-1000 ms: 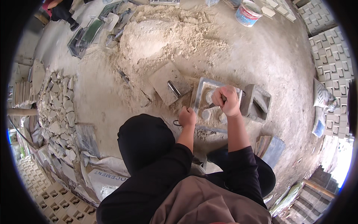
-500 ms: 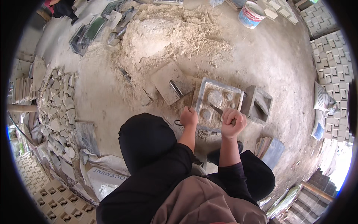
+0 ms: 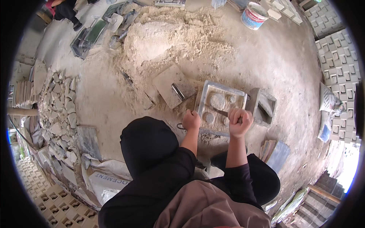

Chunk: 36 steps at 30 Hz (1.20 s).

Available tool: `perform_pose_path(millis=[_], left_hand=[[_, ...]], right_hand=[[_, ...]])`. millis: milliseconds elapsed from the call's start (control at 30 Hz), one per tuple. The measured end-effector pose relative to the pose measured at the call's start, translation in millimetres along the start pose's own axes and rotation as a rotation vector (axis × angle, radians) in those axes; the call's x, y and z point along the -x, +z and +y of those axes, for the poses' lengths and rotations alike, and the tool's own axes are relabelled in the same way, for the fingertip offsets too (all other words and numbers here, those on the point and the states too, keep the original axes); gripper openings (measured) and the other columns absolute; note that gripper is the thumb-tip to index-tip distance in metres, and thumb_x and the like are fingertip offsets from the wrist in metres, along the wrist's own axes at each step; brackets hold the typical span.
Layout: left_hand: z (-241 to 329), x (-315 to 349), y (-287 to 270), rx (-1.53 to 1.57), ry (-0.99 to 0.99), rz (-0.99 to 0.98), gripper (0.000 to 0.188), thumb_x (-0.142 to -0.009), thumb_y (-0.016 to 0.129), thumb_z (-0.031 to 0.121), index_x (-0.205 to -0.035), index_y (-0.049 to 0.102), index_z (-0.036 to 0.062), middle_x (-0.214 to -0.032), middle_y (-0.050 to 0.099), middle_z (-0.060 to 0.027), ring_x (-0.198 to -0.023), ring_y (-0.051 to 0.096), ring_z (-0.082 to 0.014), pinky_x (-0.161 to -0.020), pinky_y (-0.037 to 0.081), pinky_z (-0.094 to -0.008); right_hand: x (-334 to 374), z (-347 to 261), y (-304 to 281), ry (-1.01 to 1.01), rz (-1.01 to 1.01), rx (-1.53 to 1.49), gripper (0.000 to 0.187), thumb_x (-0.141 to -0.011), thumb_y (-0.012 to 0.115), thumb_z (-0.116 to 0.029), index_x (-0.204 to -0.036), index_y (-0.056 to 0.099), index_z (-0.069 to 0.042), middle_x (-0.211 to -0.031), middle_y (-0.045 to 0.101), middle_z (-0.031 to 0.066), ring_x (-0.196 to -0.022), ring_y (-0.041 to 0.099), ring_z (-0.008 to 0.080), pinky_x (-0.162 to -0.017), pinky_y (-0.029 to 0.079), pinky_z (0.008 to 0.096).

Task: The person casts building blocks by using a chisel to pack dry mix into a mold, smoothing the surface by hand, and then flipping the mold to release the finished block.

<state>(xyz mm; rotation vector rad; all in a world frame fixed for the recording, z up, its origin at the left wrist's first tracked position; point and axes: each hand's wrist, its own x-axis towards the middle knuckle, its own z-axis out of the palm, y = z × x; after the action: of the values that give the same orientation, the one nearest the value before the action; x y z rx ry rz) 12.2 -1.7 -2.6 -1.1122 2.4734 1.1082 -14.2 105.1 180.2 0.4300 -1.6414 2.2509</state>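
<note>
View from above of a person at work over a mould on the floor, in front of the knees. The mould has a pale grey rim; within it, sand surrounds several round forms of unequal size, the largest form towards the far side. The right hand, above the near right part of the mould, has its fingers closed around a dark tool, whose pointed end is directed left over the sand; contact between tip and sand cannot be judged. The left hand lies at the mould's left edge, its fingers curled; whether they grip the rim cannot be told. A metal loop shows just beside its wrist. Left of the mould lies a square board bearing a cylindrical metal handle; to the right, near the mould, stands a grey box with a slab tilted inside. Beyond, loose sand forms a heap, with a bucket well apart to its right.
</note>
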Motion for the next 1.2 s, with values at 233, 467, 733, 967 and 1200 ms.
perform_pose_path(millis=[233, 467, 733, 967, 1200], left_hand=[[-1, -2, 0, 0.018, -0.023, -0.038, 0.029, -0.081, 0.037, 0.028, -0.087, 0.055, 0.007, -0.081, 0.061, -0.0173, -0.075, 0.058, -0.0376, -0.066, 0.044, -0.0497], [8, 4, 0, 0.027, -0.039, -0.034, 0.029, -0.081, 0.036, 0.029, -0.086, 0.055, 0.0072, -0.083, 0.061, -0.0176, -0.077, 0.058, -0.038, -0.067, 0.044, -0.0494], [2, 0, 0, 0.02, -0.025, 0.005, 0.028, -0.079, 0.037, 0.028, -0.083, 0.055, 0.0068, -0.083, 0.061, -0.018, -0.077, 0.058, -0.0387, -0.066, 0.044, -0.0497], [2, 1, -2, 0.022, -0.028, 0.0, 0.029, -0.077, 0.039, 0.028, -0.085, 0.058, 0.0076, -0.083, 0.061, -0.0195, -0.079, 0.057, -0.0396, -0.069, 0.043, -0.0498], [5, 1, -1, 0.038, -0.031, 0.01, 0.029, -0.078, 0.038, 0.027, -0.085, 0.059, 0.0075, -0.085, 0.061, -0.0197, -0.08, 0.057, -0.0394, -0.069, 0.043, -0.0496]], right_hand=[[-6, -2, -15, 0.053, -0.188, -0.008, 0.049, -0.087, 0.038, -0.029, -0.046, 0.032, -0.003, -0.04, 0.032, 0.0033, -0.035, 0.032, 0.0133, -0.036, 0.021, 0.027], [-5, -6, -21, 0.117, 0.31, -0.028, 0.043, -0.085, 0.032, -0.032, -0.053, 0.036, -0.005, -0.048, 0.036, 0.0052, -0.044, 0.032, 0.0142, -0.042, 0.024, 0.0264], [5, -4, -29, -0.046, 0.204, -0.018, 0.043, -0.084, 0.035, -0.027, -0.048, 0.033, -0.004, -0.042, 0.031, 0.0042, -0.037, 0.027, 0.0129, -0.037, 0.02, 0.0261], [2, 0, -41, -0.089, 0.14, -0.056, 0.043, -0.083, 0.038, -0.025, -0.047, 0.033, -0.003, -0.042, 0.033, 0.0053, -0.036, 0.029, 0.0133, -0.035, 0.02, 0.0261], [-18, -4, -53, -0.105, 0.096, -0.106, 0.04, -0.081, 0.036, -0.02, -0.045, 0.033, -0.004, -0.041, 0.032, 0.0054, -0.035, 0.029, 0.0133, -0.034, 0.02, 0.027]])
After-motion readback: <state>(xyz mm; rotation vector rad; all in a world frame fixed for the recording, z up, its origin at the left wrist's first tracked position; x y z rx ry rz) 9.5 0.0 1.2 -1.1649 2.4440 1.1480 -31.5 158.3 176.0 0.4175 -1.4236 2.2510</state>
